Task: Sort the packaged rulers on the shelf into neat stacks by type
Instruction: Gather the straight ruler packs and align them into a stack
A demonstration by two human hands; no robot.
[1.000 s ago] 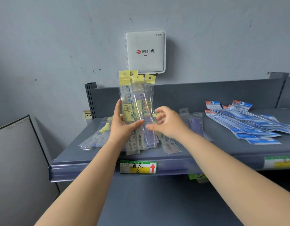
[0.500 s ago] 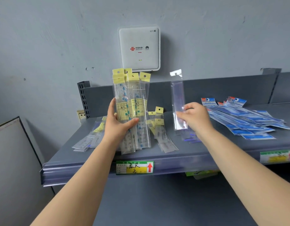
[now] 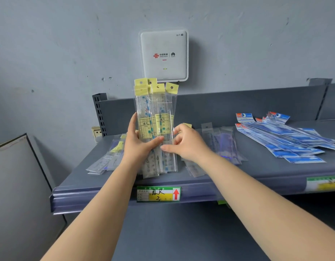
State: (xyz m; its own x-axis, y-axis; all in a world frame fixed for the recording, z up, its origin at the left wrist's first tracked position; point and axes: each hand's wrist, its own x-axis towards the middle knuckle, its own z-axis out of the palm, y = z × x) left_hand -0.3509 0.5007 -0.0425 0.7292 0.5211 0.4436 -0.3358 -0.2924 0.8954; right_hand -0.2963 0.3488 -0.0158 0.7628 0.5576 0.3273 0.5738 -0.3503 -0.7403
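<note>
My left hand [image 3: 139, 143] grips an upright bundle of yellow-topped packaged rulers [image 3: 155, 113], their lower ends near the grey shelf [image 3: 266, 172]. My right hand [image 3: 187, 143] is at the bundle's right edge, its fingers pinching the outermost clear sleeve. Clear purple-tinted ruler packs [image 3: 224, 142] lie just right of my right hand. A fanned pile of blue-labelled ruler packs [image 3: 287, 140] covers the shelf's right part. A few mixed packs [image 3: 108, 157] lie at the left. More clear packs [image 3: 194, 167] lie under my right wrist.
A white WiFi box [image 3: 164, 55] hangs on the wall above the bundle. The shelf's front lip carries a green and yellow price tag [image 3: 158, 194] and another tag [image 3: 323, 183] at the right. A grey panel [image 3: 18, 194] stands at lower left.
My right hand put the clear purple-tinted pack down on the shelf at the right and came back to the right edge of the bundle. The left hand kept holding the bundle upright.
</note>
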